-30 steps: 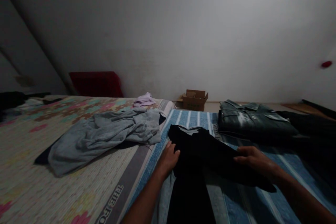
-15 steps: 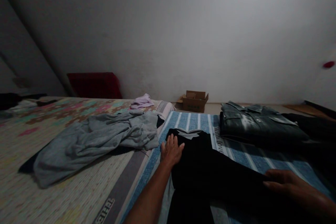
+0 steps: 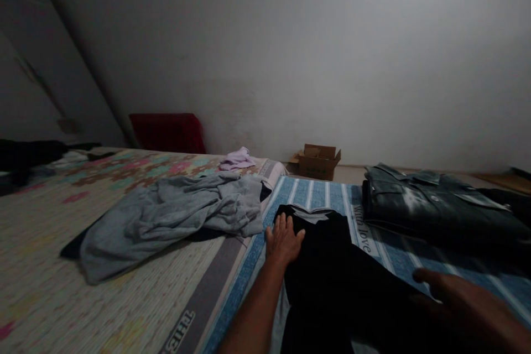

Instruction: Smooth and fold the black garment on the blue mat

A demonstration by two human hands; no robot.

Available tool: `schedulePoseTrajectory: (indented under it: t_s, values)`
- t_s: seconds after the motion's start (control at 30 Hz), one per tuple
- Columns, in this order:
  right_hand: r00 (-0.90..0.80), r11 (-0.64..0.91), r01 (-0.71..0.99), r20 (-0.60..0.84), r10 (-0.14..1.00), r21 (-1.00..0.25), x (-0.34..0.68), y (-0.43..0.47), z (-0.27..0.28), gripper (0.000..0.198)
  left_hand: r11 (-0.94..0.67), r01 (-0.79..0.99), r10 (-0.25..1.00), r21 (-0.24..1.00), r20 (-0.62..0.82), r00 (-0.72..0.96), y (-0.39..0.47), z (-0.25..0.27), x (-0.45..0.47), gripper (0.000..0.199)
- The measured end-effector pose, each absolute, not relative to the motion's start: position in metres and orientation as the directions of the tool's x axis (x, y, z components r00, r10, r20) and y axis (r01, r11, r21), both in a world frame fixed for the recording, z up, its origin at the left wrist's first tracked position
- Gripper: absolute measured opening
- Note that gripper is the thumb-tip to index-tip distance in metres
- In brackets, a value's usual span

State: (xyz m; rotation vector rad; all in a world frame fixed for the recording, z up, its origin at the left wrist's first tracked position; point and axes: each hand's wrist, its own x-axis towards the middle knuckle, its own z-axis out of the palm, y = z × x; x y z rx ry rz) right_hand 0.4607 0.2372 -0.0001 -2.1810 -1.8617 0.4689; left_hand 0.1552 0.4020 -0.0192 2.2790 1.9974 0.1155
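- Black shirt (image 3: 332, 265): it lies flat on our blue striped blanket (image 3: 315, 194), beside the gray clothes (image 3: 174, 213).
- Our left hand (image 3: 284, 240) rests on it, fingers spread flat.
- Our right hand (image 3: 460, 301) lies open on its sleeve.
- A folded dark jacket (image 3: 435, 207) sits nearby.

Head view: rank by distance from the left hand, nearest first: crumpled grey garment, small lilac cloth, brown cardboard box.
From the left hand:
1. Crumpled grey garment, just left on the mat.
2. Small lilac cloth, farther back, slightly left.
3. Brown cardboard box, by the wall, back right.
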Motion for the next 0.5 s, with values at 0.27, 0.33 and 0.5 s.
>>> schedulePoseTrajectory:
  t_s: [0.27,0.33,0.5]
  values:
    - [-0.134,0.145,0.919,0.055,0.989,-0.366,0.353,0.308,0.030,0.020,-0.132,0.981,0.991,0.140,0.022,0.130,0.405,-0.019,0.154,0.069]
    - [-0.106,0.125,0.924,0.070,0.992,-0.362,0.346,0.319,0.019,0.018,-0.124,0.983,0.992,0.137,0.029,0.122,0.406,-0.018,0.154,0.069]
    - [-0.087,0.144,0.915,0.164,0.983,-0.376,0.349,0.324,-0.022,0.018,-0.116,0.986,0.992,0.119,0.063,0.109,0.412,-0.019,0.154,0.069]
